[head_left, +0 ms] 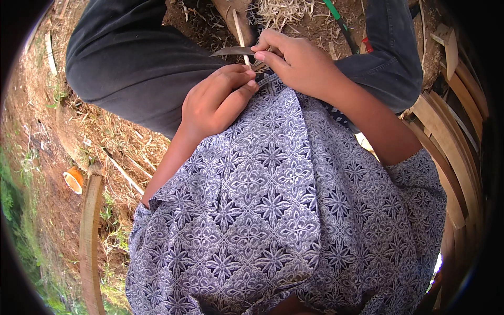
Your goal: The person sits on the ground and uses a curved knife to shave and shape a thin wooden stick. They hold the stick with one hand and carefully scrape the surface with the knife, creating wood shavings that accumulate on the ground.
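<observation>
Between dark trouser legs point(139, 71), left hand point(212, 102) pinching slim pale wooden stick point(239, 29), right hand point(300, 64) gripping curved thin metal blade point(230, 51)

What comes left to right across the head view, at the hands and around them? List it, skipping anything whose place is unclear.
Orange cup-like object, wooden plank, left hand, right hand, green strip, red object, stacked wooden boards.

From where I stand, I can read no words, numbers or signs anywhere. The patterned shirt point(262, 199) carries only printed flowers and stars, and neither the curved knife point(230, 51) nor the thin wooden strip point(239, 30) shows any lettering I can make out.
</observation>
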Motion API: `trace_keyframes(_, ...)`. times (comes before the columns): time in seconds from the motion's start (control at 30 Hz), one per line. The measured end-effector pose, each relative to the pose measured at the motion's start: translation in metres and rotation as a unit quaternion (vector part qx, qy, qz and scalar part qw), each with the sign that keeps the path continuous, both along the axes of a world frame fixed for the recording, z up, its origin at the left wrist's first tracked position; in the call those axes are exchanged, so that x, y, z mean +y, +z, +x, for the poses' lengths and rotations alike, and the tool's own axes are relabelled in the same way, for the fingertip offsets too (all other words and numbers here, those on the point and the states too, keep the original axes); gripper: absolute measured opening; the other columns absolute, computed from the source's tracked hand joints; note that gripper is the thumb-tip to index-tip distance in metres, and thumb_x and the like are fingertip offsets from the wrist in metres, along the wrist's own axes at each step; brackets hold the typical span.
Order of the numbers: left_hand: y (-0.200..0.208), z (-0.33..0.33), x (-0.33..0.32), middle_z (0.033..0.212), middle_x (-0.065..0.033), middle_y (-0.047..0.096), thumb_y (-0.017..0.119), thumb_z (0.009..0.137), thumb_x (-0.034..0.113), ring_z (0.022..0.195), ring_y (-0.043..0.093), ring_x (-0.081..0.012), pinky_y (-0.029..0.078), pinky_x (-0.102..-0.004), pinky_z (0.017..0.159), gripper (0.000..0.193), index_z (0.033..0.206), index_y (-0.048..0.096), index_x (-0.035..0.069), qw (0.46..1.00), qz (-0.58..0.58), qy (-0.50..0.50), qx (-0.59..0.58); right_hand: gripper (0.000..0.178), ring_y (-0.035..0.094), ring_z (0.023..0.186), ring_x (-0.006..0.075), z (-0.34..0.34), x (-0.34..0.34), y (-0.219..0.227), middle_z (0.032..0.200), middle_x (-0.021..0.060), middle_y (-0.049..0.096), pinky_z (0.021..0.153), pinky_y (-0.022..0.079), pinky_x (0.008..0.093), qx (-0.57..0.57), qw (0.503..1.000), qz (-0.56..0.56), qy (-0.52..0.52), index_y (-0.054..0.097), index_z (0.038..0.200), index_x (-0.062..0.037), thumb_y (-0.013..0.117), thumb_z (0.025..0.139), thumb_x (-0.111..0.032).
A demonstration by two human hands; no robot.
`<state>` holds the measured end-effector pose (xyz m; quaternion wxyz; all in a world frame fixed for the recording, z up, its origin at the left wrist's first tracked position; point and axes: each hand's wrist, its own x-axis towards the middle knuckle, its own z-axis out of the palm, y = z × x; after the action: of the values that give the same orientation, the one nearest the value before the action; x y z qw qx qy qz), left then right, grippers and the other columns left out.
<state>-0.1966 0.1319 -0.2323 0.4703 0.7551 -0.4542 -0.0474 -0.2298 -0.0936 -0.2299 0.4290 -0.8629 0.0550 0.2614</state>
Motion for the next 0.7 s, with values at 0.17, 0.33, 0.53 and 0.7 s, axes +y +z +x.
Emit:
trace_keyframes(0.17,0.001,0.001,-0.001,0.099,-0.0169,0.071,0.079,0.073,0.000,0.099,0.073,-0.0332,0.062,-0.0370,0.077,0.025,0.096,0.070,-0.005,1.000,-0.009,0.001,-0.002,0.024,0.062,0.067,0.0241,0.006,-0.008,-0.043,0.075,0.0090,0.064,0.064,0.046,0.0399,0.014,0.998,-0.050,-0.025,0.063,0.113,-0.0095,0.059,0.104,-0.031)
trace_keyframes(0.33,0.002,0.000,-0.001,0.100,-0.0205,0.071,0.079,0.072,-0.003,0.101,0.073,-0.0359,0.062,-0.0389,0.082,0.027,0.096,0.069,-0.007,1.000,-0.013,0.007,0.020,0.025,0.048,0.058,0.0121,0.011,-0.024,-0.075,0.065,0.0001,0.052,0.057,0.039,0.0337,0.034,0.995,-0.059,-0.078,0.065,0.114,-0.0120,0.060,0.104,-0.034)
trace_keyframes(0.53,0.000,0.001,-0.002,0.099,-0.0178,0.071,0.078,0.073,-0.002,0.100,0.073,-0.0336,0.062,-0.0373,0.079,0.024,0.096,0.069,-0.005,1.000,-0.014,0.013,0.015,0.025,0.059,0.063,0.0148,0.002,-0.018,-0.013,0.068,0.0033,0.061,0.059,0.043,0.0371,0.081,0.994,0.046,-0.049,0.067,0.109,-0.0121,0.064,0.100,-0.035)
trace_keyframes(0.7,-0.006,0.002,-0.003,0.098,-0.0115,0.071,0.075,0.075,0.003,0.097,0.074,-0.0286,0.062,-0.0338,0.070,0.020,0.094,0.071,0.000,0.999,-0.029,0.022,-0.008,0.022,0.060,0.063,0.0173,-0.006,-0.017,0.014,0.070,0.0053,0.063,0.059,0.043,0.0377,0.055,0.997,0.036,-0.032,0.066,0.106,-0.0105,0.064,0.100,-0.031)
